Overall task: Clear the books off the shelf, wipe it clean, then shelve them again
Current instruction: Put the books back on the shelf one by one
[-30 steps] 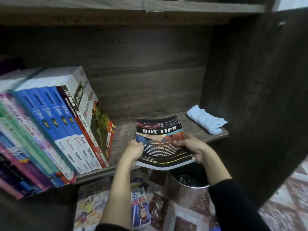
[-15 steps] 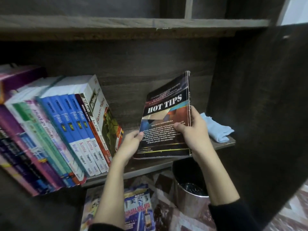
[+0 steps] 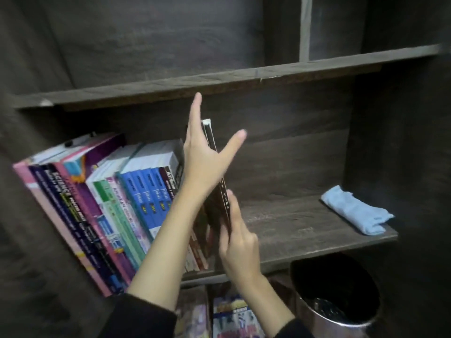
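The book (image 3: 221, 191) stands edge-on just right of the row (image 3: 136, 196), its cover hidden. The left hand (image 3: 205, 162) presses it, fingers spread flat. The right hand (image 3: 238, 242) touches its spine; thumb hidden, grip unclear. The cloth (image 3: 353, 211) lies well right of the row.

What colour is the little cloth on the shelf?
Light blue. The head view shows the cloth lying crumpled at the right end of the shelf.

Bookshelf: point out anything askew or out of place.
The row of colourful paperback books slants left instead of standing straight. A folded light blue cloth lies at the right end of the dark wooden shelf board, where books belong. The upper shelf's front edge is chipped pale.
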A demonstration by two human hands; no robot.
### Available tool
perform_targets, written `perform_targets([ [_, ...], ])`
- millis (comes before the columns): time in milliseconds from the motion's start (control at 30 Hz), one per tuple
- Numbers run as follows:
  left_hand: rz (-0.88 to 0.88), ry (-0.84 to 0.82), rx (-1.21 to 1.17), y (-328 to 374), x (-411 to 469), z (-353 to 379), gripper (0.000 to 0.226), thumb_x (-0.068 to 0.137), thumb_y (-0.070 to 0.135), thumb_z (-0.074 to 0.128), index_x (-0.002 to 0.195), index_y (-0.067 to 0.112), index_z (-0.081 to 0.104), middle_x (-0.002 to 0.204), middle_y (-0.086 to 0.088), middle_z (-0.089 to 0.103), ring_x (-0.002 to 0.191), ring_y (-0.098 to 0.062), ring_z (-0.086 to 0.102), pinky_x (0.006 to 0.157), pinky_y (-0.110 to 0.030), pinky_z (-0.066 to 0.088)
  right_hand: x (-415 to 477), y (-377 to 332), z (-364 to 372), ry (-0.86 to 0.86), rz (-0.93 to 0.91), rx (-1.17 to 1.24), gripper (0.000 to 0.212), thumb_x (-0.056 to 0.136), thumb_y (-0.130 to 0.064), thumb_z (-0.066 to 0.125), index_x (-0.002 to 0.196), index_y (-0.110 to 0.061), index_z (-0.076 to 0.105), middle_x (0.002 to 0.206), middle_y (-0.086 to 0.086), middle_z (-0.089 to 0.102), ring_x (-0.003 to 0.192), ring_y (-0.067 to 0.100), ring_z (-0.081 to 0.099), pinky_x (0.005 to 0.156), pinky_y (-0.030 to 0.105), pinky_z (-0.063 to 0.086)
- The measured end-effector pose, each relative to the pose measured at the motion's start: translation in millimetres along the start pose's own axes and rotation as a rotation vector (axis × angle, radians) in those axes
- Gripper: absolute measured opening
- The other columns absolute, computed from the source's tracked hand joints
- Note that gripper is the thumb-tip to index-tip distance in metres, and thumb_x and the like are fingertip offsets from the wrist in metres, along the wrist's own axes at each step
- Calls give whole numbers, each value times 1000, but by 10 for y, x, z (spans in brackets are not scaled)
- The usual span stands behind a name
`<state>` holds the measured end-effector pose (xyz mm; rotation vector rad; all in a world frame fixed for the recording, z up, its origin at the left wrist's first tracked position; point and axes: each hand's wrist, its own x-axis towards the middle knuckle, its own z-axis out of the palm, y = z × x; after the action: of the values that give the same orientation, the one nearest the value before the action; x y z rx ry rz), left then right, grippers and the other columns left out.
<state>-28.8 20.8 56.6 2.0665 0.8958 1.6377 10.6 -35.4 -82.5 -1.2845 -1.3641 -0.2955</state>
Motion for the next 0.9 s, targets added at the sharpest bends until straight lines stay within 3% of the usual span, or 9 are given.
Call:
perform_targets([
  [100,57,28,102,-83,-87,-112,65,82,-2,57,138,25,37,153,-1,30,140,-14,27,109,-13,18,-93,34,204,2,-19,17,70,82,-12,44,147,-27,21,126,5,64,62,23,66,47,25,44],
  [200,91,50,153,-210,-229,-257,58,78,-10,49,125,23,44,150,-2,34,139,-15,29,98,4,17,-201,29,384,-50,-53,20,75,79,-12,44,148,-28,18,126,6,64,71,19,68,47,24,45],
  [267,136,51,193,-301,-302,-335,54,78,-8,48,126,16,45,149,-2,36,139,-10,28,104,0,14,-254,13,463,-92,-45,12,72,74,-13,44,142,-22,23,118,8,68,62,20,67,45,24,43],
  [333,181,65,262,-405,-339,-397,52,75,-2,46,125,11,45,147,1,38,139,-6,25,114,-12,1,-276,31,556,-113,-26,1,75,71,-11,49,140,-19,22,113,8,70,50,22,63,39,25,41],
  [467,219,120,373,-585,-359,-492,47,74,3,53,120,10,48,141,5,44,139,-18,32,117,-24,-10,-323,83,677,-183,16,13,84,69,-9,56,141,-28,18,120,7,67,50,25,65,39,26,45],
  [600,213,135,366,-661,-382,-474,44,74,5,54,117,11,50,136,4,50,138,-16,32,118,-25,-4,-341,136,664,-351,106,122,84,85,-10,50,130,-55,-4,141,7,51,81,41,67,71,43,53],
  [700,240,127,437,-740,-399,-429,42,71,7,54,113,10,52,129,0,56,137,-15,30,118,-28,-5,-354,190,610,-438,136,153,70,95,-22,45,130,-55,-5,150,3,40,101,40,63,86,45,49],
  [800,237,108,601,-789,-393,-410,42,68,14,55,110,9,55,120,-3,58,129,-22,39,117,-31,-3,-374,239,582,-562,214,156,58,101,-40,36,134,-61,-7,156,-7,27,110,35,60,97,43,45],
  [900,226,116,702,-768,-366,-397,40,67,19,54,106,9,57,108,-4,60,112,-24,51,114,-33,7,-334,323,553,-678,235,141,70,95,-51,44,132,-63,-15,155,-13,26,108,28,63,104,48,41],
])
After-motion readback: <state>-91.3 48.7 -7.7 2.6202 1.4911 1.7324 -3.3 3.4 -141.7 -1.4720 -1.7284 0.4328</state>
